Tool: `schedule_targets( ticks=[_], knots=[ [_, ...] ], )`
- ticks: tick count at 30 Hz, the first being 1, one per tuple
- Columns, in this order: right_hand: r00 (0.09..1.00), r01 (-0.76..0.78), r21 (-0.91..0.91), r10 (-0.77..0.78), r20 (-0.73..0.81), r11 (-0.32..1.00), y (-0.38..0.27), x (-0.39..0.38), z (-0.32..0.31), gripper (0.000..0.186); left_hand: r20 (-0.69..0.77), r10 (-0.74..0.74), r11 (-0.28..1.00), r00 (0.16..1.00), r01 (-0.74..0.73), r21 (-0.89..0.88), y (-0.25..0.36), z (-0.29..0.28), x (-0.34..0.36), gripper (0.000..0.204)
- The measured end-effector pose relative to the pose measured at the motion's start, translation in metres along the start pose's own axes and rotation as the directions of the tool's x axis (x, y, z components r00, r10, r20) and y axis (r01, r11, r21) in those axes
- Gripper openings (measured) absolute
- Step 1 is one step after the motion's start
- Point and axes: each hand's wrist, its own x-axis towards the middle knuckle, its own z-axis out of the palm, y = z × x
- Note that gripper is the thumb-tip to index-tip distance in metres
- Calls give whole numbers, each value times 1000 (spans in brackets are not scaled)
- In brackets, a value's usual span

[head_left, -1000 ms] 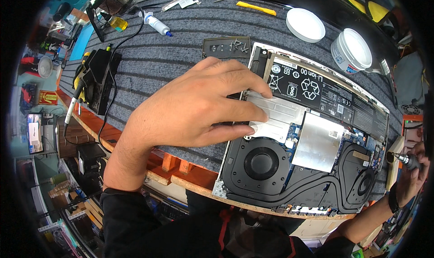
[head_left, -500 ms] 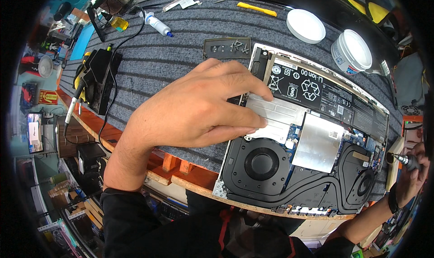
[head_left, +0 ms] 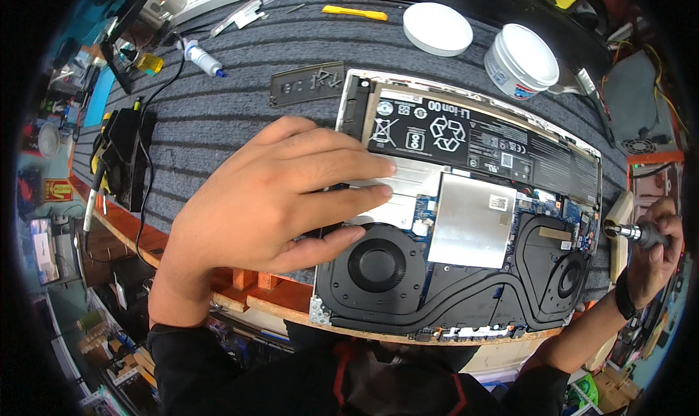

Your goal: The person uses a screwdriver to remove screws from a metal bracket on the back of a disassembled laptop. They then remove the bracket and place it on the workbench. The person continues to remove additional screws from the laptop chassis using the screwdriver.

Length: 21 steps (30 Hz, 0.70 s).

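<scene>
An opened laptop [head_left: 473,285] lies on the table with its insides bare: a black battery [head_left: 502,135], two fans, the left fan [head_left: 376,265] being larger, and a silver metal cover [head_left: 473,219]. My left hand [head_left: 273,190] reaches over its left side, fingers apart. The fingertips rest on or just above a ribbed silver plate [head_left: 415,175] between battery and left fan; the thumb is near that fan's upper edge. Off the laptop's right side, my right hand [head_left: 659,245] grips a screwdriver [head_left: 632,232] with a metal chuck, its tip pointing left.
Beyond the laptop lie a dark tray with screws [head_left: 306,83], a yellow pry tool [head_left: 354,13], a white lid [head_left: 437,29] and a white tub [head_left: 520,60]. To the left are a syringe-like tube [head_left: 202,57] and a soldering iron [head_left: 95,197] with its cable.
My left thumb and fingers have spread, the thumb drawing back from the ribbed plate toward the left fan. The whole view has shifted, placing the laptop further left. My right hand still holds the screwdriver.
</scene>
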Motion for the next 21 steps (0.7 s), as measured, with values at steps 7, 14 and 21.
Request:
schedule_targets(
  ticks=[7,14,21],
  knots=[
    [999,34,-41,-33,32,999,-5,4,7,42,-18,19,1000,1000,-19,7,-1,0,-1,36],
    [999,37,-29,-37,15,999,-9,7,19,41,-63,38,999,997,-39,-23,-4,2,-2,34],
    [1000,26,-4,-26,12,1000,-14,14,34,41,-83,38,999,996,-41,-27,-2,4,-6,33]
  ],
)
